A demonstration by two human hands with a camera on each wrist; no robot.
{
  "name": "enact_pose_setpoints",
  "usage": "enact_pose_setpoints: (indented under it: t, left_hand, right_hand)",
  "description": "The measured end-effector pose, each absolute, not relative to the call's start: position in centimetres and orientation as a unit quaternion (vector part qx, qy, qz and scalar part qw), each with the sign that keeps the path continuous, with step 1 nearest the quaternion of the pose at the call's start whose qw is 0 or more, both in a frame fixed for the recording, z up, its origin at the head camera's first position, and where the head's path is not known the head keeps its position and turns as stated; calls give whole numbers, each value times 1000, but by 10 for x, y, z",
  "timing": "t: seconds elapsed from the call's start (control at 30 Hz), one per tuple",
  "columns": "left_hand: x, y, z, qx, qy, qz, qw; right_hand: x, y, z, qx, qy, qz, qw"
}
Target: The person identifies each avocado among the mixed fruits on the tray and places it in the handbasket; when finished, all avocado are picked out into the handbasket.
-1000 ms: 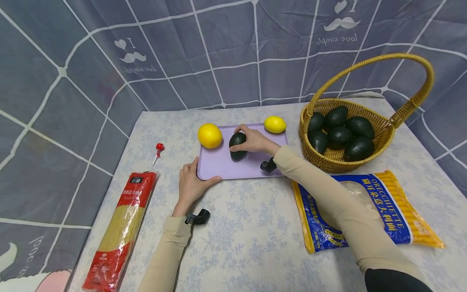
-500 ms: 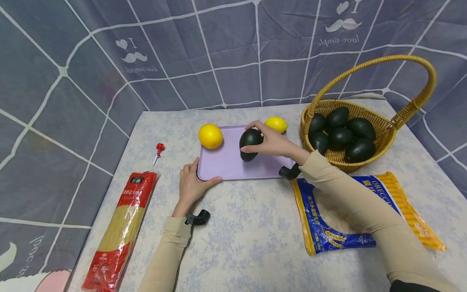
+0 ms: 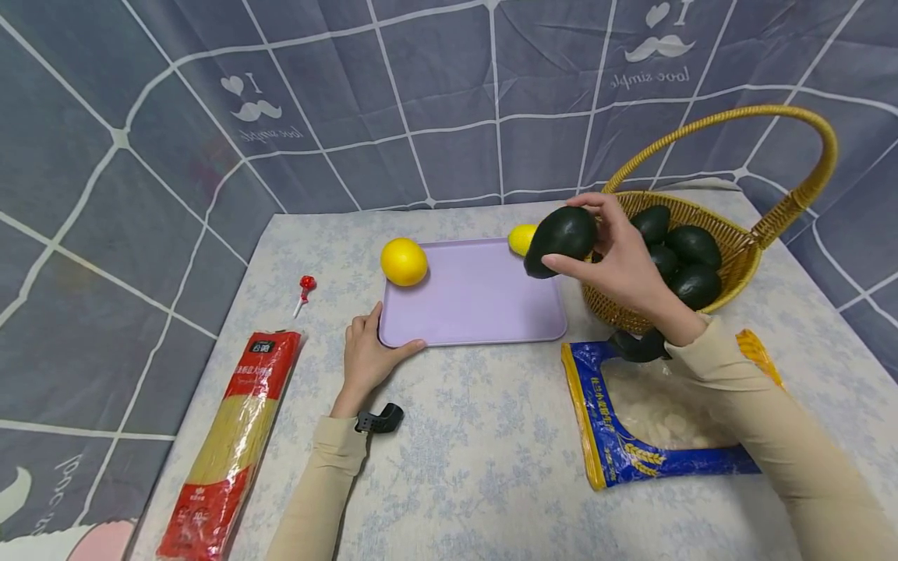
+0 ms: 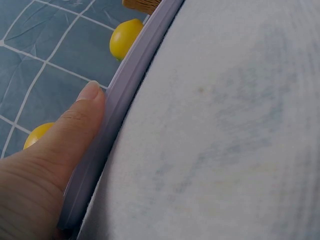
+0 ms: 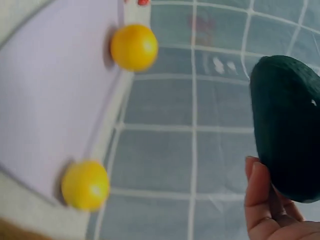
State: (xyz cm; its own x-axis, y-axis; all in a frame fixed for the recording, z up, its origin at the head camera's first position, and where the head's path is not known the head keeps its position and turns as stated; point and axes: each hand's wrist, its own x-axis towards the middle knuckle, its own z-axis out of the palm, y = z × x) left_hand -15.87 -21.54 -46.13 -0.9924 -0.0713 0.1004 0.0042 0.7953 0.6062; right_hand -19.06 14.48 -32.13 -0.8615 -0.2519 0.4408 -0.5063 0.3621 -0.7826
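My right hand grips a dark green avocado between thumb and fingers, raised above the lilac tray's right end and beside the basket. In the right wrist view the avocado fills the right side, with fingers against its lower end. My left hand rests at the tray's near left corner, index finger along the left side and straight thumb along the front rim. A round yellow-orange fruit sits at the tray's far left corner. The lemon at the far right is partly hidden behind the avocado.
The wicker basket with a tall handle stands at right, holding several avocados. In front of it lies a blue and yellow orecchiette bag, partly under the right forearm. A spaghetti packet and red lollipop lie at left.
My right hand has lifted the avocado off the tray and carried it right, up to the basket's left side. The left hand and the tray have stayed in place.
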Motion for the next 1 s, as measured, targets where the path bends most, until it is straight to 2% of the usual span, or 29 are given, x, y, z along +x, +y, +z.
enact_pose_setpoints:
  t: [0.27, 0.47, 0.6, 1.0]
  left_hand:
    - [-158, -215, -463, 15, -947, -314, 58]
    - [-159, -216, -463, 13, -947, -316, 63]
    - [-159, -216, -463, 12, -946, -318, 64]
    - [-160, -216, -463, 12, -947, -313, 65]
  right_hand:
    - [-175, 191, -311, 215, -787, 542, 203]
    - [-176, 225, -314, 160, -809, 523, 215]
    - [-179, 243, -318, 114, -833, 508, 190]
    - [-186, 276, -336, 64, -898, 434, 39]
